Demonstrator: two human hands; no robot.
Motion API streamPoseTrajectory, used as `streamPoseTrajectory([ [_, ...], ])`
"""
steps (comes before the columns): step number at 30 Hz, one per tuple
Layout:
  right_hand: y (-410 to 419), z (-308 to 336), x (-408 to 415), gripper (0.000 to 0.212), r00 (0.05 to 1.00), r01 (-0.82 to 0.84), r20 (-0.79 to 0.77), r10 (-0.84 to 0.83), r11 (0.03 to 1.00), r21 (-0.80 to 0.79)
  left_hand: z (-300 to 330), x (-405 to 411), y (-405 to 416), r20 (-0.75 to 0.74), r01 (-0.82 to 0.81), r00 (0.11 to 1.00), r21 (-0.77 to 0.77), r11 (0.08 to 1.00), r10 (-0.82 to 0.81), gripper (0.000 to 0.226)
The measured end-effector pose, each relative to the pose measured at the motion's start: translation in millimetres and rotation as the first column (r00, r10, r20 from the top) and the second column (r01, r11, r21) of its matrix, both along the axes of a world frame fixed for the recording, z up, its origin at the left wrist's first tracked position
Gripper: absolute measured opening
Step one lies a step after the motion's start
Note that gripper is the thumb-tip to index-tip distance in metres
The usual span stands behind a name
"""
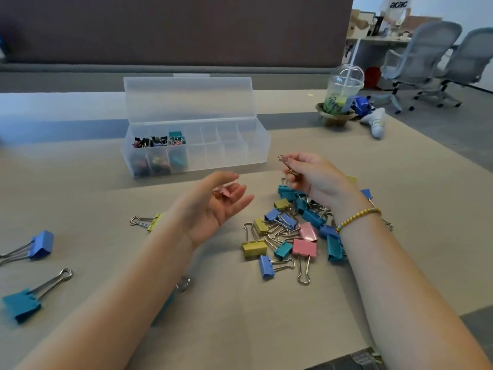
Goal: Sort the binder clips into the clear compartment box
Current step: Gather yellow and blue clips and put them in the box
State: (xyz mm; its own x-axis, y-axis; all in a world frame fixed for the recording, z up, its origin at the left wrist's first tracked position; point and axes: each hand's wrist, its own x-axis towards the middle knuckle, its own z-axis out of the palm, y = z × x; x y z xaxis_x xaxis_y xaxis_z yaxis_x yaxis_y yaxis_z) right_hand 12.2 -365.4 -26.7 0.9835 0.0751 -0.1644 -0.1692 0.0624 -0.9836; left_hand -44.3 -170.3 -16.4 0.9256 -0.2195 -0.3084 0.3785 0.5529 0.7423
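A clear compartment box [226,153] stands open on the table, lid upright; its three leftmost compartments hold small clips [160,142]. A pile of blue, teal, yellow and pink binder clips [290,233] lies in front of me. My right hand [312,177] hovers over the pile's far edge and pinches a small clip [285,164] by its wire handle. My left hand [218,204] is held palm up to the left of the pile, fingers loosely curled, with a small pink clip [225,193] lying on them.
Loose clips lie to the left: a yellow one [149,220], a blue one [40,245] and a teal one [24,303]. A lidded drink cup with a straw [342,92] stands at the back right. Office chairs [426,62] are beyond the table.
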Motion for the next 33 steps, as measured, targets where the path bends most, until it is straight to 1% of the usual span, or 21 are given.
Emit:
streamPoseTrajectory([
  [1, -1, -1, 0, 0.017, 1.000, -0.023, -0.009, 0.023, 0.999, -0.037, 0, 3, -4, 0.019, 0.003, 1.000, 0.108, 0.994, -0.005, 0.013],
  [2, -3, -2, 0, 0.016, 0.999, -0.054, -0.012, 0.053, 0.993, -0.103, 0, 6, -7, 0.068, 0.016, 0.997, 0.323, 0.946, -0.040, 0.009],
  [3, -4, -3, -2, 0.015, 0.996, -0.094, -0.010, 0.094, 0.975, -0.200, -1, 9, -10, 0.139, 0.021, 0.982, 0.585, 0.811, -0.126, 0.009],
  [4, -6, -3, -3, 0.017, 0.990, -0.132, -0.002, 0.139, 0.934, -0.331, -1, 10, -13, 0.191, 0.006, 0.947, 0.792, 0.610, -0.257, 0.009],
  [5, -8, -2, -4, 0.021, 0.982, -0.160, 0.013, 0.188, 0.868, -0.470, -3, 9, -15, 0.216, -0.032, 0.890, 0.908, 0.418, -0.402, 0.008],
  [6, -10, 1, -5, 0.023, 0.973, -0.167, 0.032, 0.230, 0.788, -0.593, -6, 8, -17, 0.214, -0.072, 0.828, 0.957, 0.280, -0.518, 0.009],
  [7, -11, 4, -6, 0.024, 0.963, -0.168, 0.041, 0.267, 0.709, -0.685, -10, 6, -20, 0.186, -0.100, 0.782, 0.979, 0.175, -0.595, 0.014],
  [8, -12, 7, -7, 0.025, 0.952, -0.175, 0.036, 0.305, 0.636, -0.752, -15, 5, -22, 0.151, -0.124, 0.757, 0.988, 0.087, -0.636, 0.022],
  [10, -10, 13, -11, 0.027, 0.927, -0.218, -0.026, 0.374, 0.482, -0.849, -21, 6, -24, 0.104, -0.170, 0.736, 0.985, -0.035, -0.669, 0.035],
  [12, -6, 14, -14, 0.029, 0.907, -0.264, -0.111, 0.407, 0.343, -0.902, -24, 9, -25, 0.085, -0.190, 0.739, 0.978, -0.087, -0.668, 0.037],
  [13, -4, 14, -16, 0.029, 0.903, -0.274, -0.137, 0.408, 0.298, -0.914, -24, 10, -24, 0.082, -0.202, 0.744, 0.974, -0.106, -0.663, 0.037],
  [14, -3, 12, -17, 0.029, 0.903, -0.275, -0.149, 0.402, 0.277, -0.921, -24, 12, -23, 0.081, -0.212, 0.748, 0.970, -0.122, -0.658, 0.036],
  [17, 2, 10, -18, 0.024, 0.906, -0.249, -0.124, 0.404, 0.274, -0.929, -24, 14, -19, 0.070, -0.212, 0.755, 0.967, -0.142, -0.652, 0.038],
  [19, 6, 10, -19, 0.023, 0.905, -0.224, -0.103, 0.412, 0.257, -0.940, -23, 13, -17, 0.024, -0.179, 0.753, 0.969, -0.170, -0.657, 0.039],
  [22, 12, 11, -20, 0.023, 0.908, -0.222, -0.115, 0.402, 0.229, -0.948, -23, 14, -17, -0.044, -0.147, 0.733, 0.964, -0.222, -0.679, 0.035],
  [25, 14, 11, -21, 0.016, 0.913, -0.230, -0.119, 0.391, 0.249, -0.941, -24, 15, -15, -0.033, -0.148, 0.736, 0.967, -0.209, -0.676, 0.027],
  [28, 18, 11, -21, 0.016, 0.919, -0.233, -0.118, 0.377, 0.277, -0.932, -26, 16, -12, 0.003, -0.178, 0.749, 0.964, -0.196, -0.663, 0.023],
  [29, 21, 10, -21, 0.016, 0.923, -0.221, -0.100, 0.371, 0.299, -0.928, -26, 17, -11, 0.017, -0.187, 0.752, 0.964, -0.190, -0.659, 0.021],
  [31, 31, 4, -19, 0.015, 0.932, -0.164, -0.018, 0.362, 0.376, -0.912, -26, 19, -8, 0.064, -0.201, 0.760, 0.970, -0.140, -0.647, 0.017],
  [33, 39, 0, -16, 0.016, 0.939, -0.090, 0.071, 0.337, 0.438, -0.894, -25, 23, -3, 0.116, -0.197, 0.776, 0.978, -0.064, -0.620, 0.013],
])
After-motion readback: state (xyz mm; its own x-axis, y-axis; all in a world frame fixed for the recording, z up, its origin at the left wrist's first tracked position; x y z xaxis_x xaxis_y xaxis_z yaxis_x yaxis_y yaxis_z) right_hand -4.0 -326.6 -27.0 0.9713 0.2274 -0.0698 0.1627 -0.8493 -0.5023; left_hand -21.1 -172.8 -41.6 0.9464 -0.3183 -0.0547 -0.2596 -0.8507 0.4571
